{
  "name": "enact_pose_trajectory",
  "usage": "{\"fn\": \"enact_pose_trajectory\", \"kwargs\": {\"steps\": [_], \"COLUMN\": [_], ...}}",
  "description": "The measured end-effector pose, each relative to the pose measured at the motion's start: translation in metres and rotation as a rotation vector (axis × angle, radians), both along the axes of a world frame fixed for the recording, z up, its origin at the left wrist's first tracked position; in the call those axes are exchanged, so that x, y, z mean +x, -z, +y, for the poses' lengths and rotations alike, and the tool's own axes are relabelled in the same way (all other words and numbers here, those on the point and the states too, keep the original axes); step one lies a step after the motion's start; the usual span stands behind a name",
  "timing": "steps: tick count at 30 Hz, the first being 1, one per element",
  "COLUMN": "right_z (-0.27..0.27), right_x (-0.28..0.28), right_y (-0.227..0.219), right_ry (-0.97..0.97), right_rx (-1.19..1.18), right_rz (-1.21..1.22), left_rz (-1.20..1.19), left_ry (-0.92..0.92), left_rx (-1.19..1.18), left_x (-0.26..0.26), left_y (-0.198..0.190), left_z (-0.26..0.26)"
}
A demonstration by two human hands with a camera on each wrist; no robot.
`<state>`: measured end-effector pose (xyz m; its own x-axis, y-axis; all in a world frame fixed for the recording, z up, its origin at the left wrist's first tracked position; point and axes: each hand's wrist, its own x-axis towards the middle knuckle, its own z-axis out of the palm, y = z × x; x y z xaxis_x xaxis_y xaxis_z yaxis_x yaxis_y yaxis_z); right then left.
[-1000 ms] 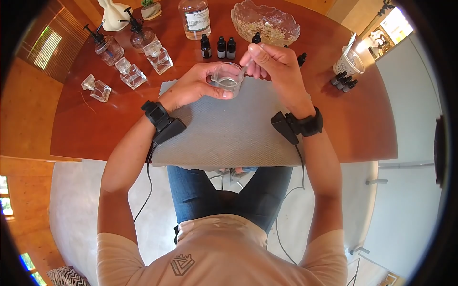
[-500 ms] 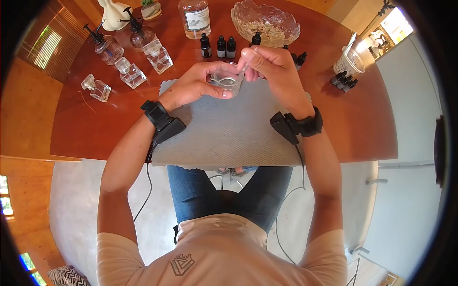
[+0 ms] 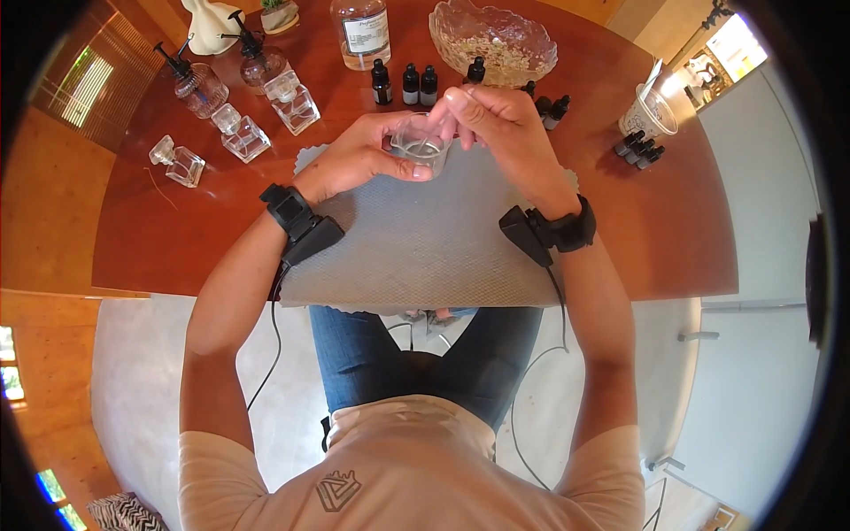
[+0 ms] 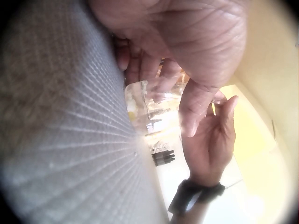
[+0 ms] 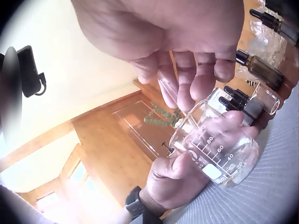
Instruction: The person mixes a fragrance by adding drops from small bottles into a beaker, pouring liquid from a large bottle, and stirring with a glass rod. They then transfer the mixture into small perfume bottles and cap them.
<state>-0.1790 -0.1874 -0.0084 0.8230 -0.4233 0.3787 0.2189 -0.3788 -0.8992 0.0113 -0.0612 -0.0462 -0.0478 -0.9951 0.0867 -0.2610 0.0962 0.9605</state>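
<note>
A clear glass beaker (image 5: 236,161) with white volume marks stands low over the grey textured mat (image 3: 416,239), a little clear liquid at its bottom. My left hand (image 3: 359,152) holds it round the side, thumb in front and fingers behind. Over the beaker's rim, my right hand (image 3: 505,128) pinches a thin clear glass rod (image 5: 172,93) between thumb and fingers. The rod slants down into the beaker's mouth; its lower end is hard to make out through the glass.
Black-capped dropper bottles (image 3: 411,86) stand just behind the hands. Glass perfume bottles (image 3: 244,137) and pump bottles (image 3: 202,91) are at left. A large labelled bottle (image 3: 363,37) and a crystal bowl (image 3: 491,44) are at the back. A patterned cup (image 3: 649,115) stands right, beside small black vials (image 3: 639,152).
My right hand has shifted slightly left and lower, its fingertips now overlapping the beaker's rim, and the rod's tilt has changed. My left hand keeps its hold on the beaker in nearly the same place.
</note>
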Motion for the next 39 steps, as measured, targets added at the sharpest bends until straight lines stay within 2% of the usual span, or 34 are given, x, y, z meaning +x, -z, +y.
{"fn": "enact_pose_trajectory", "kwargs": {"steps": [7, 10, 16, 19, 25, 28, 31, 34, 37, 39], "right_z": [0.0027, -0.0001, -0.0003, -0.0056, -0.0012, -0.0024, -0.0012, -0.0014, -0.0016, -0.0013], "right_x": [-0.0009, 0.0013, -0.001, -0.0008, -0.0027, 0.0014, -0.0059, -0.0009, 0.001, -0.0028], "right_y": [-0.0044, 0.0014, -0.0014, 0.0022, -0.0011, 0.0025, -0.0061, -0.0013, 0.0019, -0.0024], "right_ry": [0.037, -0.044, 0.025, -0.087, 0.004, -0.058, 0.018, -0.001, -0.063, -0.017], "right_rx": [0.038, -0.009, 0.04, -0.043, 0.023, -0.022, -0.019, 0.027, -0.019, -0.028], "right_rz": [-0.046, 0.005, -0.053, 0.039, -0.01, 0.008, 0.04, -0.055, 0.011, 0.0], "left_rz": [0.009, 0.0, 0.001, 0.014, 0.003, 0.012, 0.026, 0.032, 0.019, 0.015], "left_ry": [-0.005, 0.01, -0.005, -0.008, 0.007, 0.008, -0.002, 0.001, -0.001, -0.006], "left_rx": [-0.009, -0.021, -0.018, -0.009, -0.019, -0.008, -0.014, -0.014, -0.001, -0.006], "left_x": [-0.0008, 0.0016, -0.0013, -0.0017, 0.0003, 0.0002, -0.0007, -0.0009, -0.0004, -0.0007], "left_y": [0.0021, 0.0045, 0.0001, 0.0, 0.0023, 0.0022, 0.0022, 0.0026, 0.001, 0.001], "left_z": [-0.0003, -0.0019, 0.0002, 0.0005, -0.0006, -0.0006, -0.0005, -0.0003, -0.0002, 0.0001]}}
